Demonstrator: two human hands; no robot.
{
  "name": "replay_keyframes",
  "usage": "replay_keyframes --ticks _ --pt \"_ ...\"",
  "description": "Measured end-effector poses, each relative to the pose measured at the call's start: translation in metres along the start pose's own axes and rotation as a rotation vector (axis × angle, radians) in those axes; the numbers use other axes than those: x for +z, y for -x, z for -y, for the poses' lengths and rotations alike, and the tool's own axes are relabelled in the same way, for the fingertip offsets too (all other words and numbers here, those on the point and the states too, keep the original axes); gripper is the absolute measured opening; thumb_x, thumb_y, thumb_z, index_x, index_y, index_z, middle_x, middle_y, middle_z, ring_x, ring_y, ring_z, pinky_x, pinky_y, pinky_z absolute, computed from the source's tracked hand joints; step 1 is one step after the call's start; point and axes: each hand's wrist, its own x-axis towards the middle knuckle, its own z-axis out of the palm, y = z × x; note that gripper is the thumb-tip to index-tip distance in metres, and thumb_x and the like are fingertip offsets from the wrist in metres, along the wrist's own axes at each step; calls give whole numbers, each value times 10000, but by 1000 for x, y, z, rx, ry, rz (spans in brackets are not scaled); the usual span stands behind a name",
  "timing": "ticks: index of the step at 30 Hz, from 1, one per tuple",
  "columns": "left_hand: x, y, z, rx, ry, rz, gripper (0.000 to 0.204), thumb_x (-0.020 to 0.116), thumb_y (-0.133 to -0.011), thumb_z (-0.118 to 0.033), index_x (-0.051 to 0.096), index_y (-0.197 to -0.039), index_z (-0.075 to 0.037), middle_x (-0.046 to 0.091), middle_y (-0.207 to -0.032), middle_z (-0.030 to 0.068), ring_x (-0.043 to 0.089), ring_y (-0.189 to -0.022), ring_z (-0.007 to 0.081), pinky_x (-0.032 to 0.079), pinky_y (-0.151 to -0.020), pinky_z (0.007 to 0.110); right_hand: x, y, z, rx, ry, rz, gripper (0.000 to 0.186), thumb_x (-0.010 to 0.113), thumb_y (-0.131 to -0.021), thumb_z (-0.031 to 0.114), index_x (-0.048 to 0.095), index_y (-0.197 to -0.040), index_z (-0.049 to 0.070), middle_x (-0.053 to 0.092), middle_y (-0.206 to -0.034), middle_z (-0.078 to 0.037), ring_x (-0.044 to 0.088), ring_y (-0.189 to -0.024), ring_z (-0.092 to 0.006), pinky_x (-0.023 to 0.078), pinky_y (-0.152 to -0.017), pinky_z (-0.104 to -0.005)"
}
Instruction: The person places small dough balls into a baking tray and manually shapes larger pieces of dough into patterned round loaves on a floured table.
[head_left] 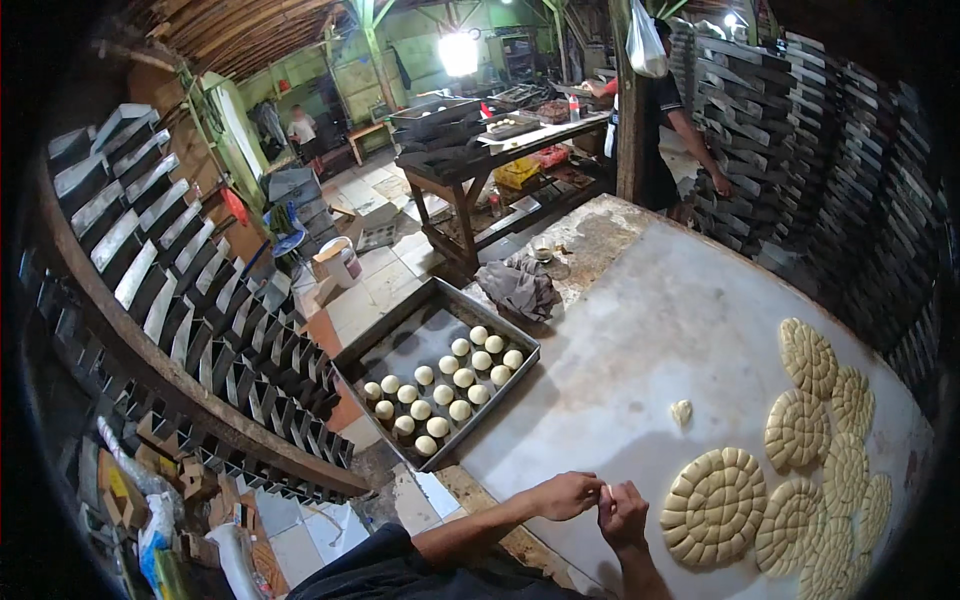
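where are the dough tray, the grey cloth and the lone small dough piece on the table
Dough tray (pixel 425 330): head view, bare part of its floor.
Grey cloth (pixel 518 290): head view, middle of its folds.
Small dough piece (pixel 681 413): head view, middle of its top.

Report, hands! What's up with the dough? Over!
Left hand, right hand: close together, hold unclear. Dough balls: in tray. Dough rounds: at right. Small dough piece: ahead.

The dough balls look smooth, the tray dull metal.
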Motion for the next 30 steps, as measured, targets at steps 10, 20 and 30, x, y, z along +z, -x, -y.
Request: replay_keyframes --ticks 10,20,30 --pt "-38 -32 4 -34 544 -96 419 504 -1063 -340 533 -1285 14 545 -1279 173 625 -795 203 547 -639 339 32 5 -45 283 -97 -180 240 631 -928 193 511 -850 0 529 -876 -196 534 -839 -371 453 -739 -448" --pt "14 91 203 313 -502 -212 289 706 -783 -279 658 -1034 -144 596 -1004 59 542 -1007 308 456 -919 466 17 72 -82 -239 435 379 168 689 -823 240 619 -848 89 611 -968 -148 551 -1008 -373 350 -1025 -585" --pt "50 8 151 32 -292 -377 234 712 -828 -216 668 -1034 -112 656 -1002 50 582 -963 314 464 -875 439 92 59 -58 -187 244 340 157 622 -838 122 574 -911 -9 558 -974 -229 526 -1076 -431 380 -1053 -574"
